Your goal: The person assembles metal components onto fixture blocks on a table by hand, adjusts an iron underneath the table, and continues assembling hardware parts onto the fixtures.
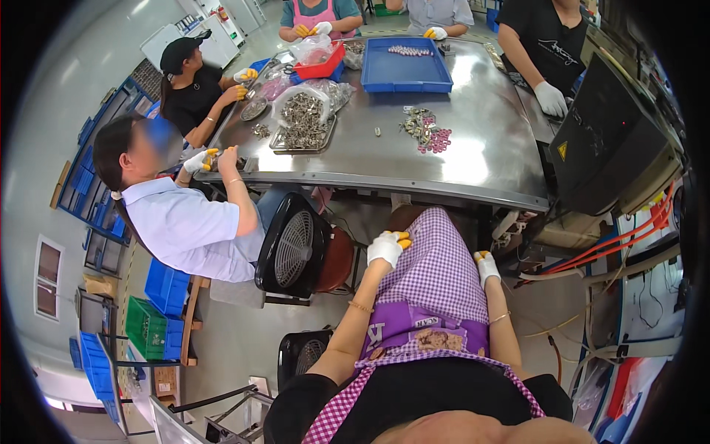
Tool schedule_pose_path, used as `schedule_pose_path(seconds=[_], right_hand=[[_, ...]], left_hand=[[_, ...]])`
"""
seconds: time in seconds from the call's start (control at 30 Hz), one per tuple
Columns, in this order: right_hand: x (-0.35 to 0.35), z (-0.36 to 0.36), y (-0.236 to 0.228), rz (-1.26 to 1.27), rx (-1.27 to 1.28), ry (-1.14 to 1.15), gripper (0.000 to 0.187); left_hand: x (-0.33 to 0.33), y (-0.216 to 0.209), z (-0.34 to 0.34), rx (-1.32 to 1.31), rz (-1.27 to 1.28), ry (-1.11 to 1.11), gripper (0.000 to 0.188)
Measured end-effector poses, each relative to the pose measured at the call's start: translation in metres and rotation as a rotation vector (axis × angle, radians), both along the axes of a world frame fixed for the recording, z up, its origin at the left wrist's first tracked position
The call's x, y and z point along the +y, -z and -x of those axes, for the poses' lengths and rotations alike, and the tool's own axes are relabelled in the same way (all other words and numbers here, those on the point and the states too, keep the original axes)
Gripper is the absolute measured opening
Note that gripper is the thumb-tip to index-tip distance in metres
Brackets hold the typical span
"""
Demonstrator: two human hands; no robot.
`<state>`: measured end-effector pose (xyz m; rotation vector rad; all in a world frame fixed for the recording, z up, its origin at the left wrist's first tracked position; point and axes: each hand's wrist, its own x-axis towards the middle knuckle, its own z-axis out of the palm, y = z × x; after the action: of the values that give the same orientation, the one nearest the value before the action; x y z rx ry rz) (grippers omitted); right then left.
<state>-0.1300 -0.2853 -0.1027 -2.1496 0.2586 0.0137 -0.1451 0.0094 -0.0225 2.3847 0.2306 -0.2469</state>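
Note:
My left hand (387, 249) wears a white glove with yellow fingertips and is at the left edge of the purple checked apron (436, 259) over my lap. Its fingers are curled closed, and I cannot make out what, if anything, is in them. Gloved the same way, my right hand (486, 268) hangs along the apron's right edge, its fingers mostly hidden. Both hands are below the front edge of the metal table (355, 166). On that table lie a pile of small metal and pink parts (426, 132) and one small loose part (378, 132).
A blue tray (407, 66) holds rows of small parts. A metal tray (302, 139) is heaped with metal pieces near a red bin (320, 63). A seated person (188, 222) works at left; others surround the table. A dark machine (603, 137) and red hoses (629, 248) are at right.

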Motion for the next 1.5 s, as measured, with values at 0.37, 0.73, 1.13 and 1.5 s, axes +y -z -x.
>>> schedule_pose_path(seconds=[0.37, 0.73, 1.13, 1.5], right_hand=[[-0.012, -0.056, -0.021, 0.076, -0.211, 0.240, 0.028], [0.009, -0.022, -0.071, 0.379, -0.150, 0.042, 0.022], [-0.013, 0.015, -0.065, -0.066, -0.208, -0.005, 0.018], [0.011, -0.035, -0.129, -0.008, -0.356, -0.058, 0.020]], left_hand=[[0.006, -0.046, -0.018, -0.108, -0.397, -0.080, 0.032], [0.044, -0.053, -0.021, -0.379, 0.170, -0.235, 0.020], [0.162, -0.060, -0.168, -0.735, 0.445, -0.558, 0.020], [0.055, -0.027, -0.171, -0.508, 0.552, -0.341, 0.022]])
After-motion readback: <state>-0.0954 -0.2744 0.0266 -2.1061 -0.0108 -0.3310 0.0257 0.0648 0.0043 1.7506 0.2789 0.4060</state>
